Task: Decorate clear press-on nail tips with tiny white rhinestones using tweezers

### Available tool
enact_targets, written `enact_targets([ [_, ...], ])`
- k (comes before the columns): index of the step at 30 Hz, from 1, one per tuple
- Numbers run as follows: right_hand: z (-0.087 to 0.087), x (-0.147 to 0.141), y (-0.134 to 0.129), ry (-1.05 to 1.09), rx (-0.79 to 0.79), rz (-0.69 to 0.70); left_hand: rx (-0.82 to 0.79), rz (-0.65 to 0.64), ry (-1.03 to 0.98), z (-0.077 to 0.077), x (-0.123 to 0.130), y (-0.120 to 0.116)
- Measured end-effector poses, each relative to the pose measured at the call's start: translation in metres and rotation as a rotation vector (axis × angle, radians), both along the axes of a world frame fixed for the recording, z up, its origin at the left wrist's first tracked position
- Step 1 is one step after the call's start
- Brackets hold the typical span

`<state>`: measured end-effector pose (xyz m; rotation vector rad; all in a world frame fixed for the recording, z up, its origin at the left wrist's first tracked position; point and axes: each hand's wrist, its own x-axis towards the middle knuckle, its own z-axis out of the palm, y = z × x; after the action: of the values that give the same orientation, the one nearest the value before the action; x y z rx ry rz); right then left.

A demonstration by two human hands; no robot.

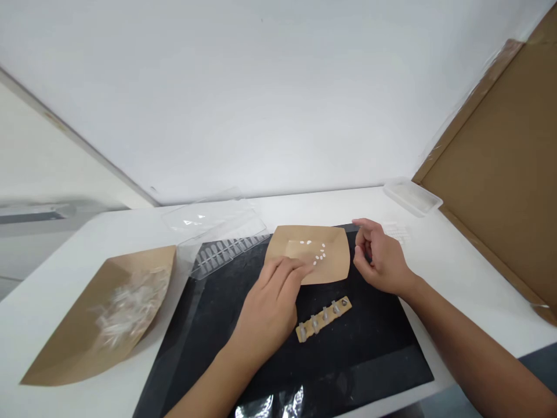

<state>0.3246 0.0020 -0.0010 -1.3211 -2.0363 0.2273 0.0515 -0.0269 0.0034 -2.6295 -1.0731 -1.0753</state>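
Left hand (272, 307) has its fingers pressed together, tips on the kraft paper tray (335, 264), just short of the white bits (315, 251) at my 12 o'clock; right hand (378, 261) loosely curled, empty, at 1 o'clock.

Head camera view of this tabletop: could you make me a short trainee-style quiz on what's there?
1. Which hand rests on the kraft paper tray that has small white pieces on it?
2. True or false: the tan strip lies on the black mat.
3. What is heaped in the other kraft paper tray?

Key:
1. The left hand.
2. True.
3. Clear pieces.
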Motion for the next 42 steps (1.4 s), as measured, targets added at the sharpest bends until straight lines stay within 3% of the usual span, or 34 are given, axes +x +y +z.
enact_targets([
  [3,0.003,0.007,0.006,0.004,-0.021,-0.02,-0.005,-0.077,-0.067,0.008,-0.002,-0.002],
  [7,0.006,0.018,0.016,-0.106,0.008,-0.09,-0.017,-0.079,-0.067,0.009,-0.004,-0.002],
  [11,0.004,0.025,0.021,-0.136,0.031,-0.042,-0.091,-0.136,-0.04,0.007,-0.001,-0.004],
  [16,0.013,0.018,0.01,-0.094,0.032,0.181,-0.203,-0.147,-0.015,0.011,0.01,-0.012],
  [19,0.025,0.01,-0.003,-0.099,-0.074,0.389,-0.237,-0.157,-0.016,0.011,0.014,-0.015],
  [22,0.032,0.003,-0.012,-0.14,-0.185,0.478,-0.267,-0.171,-0.003,0.007,0.017,-0.018],
  [30,0.029,-0.002,-0.015,-0.204,-0.264,0.534,-0.322,-0.126,0.017,-0.001,0.019,-0.02],
  [42,0.028,-0.006,-0.017,-0.251,-0.256,0.54,-0.339,-0.11,0.021,-0.001,0.024,-0.021],
])
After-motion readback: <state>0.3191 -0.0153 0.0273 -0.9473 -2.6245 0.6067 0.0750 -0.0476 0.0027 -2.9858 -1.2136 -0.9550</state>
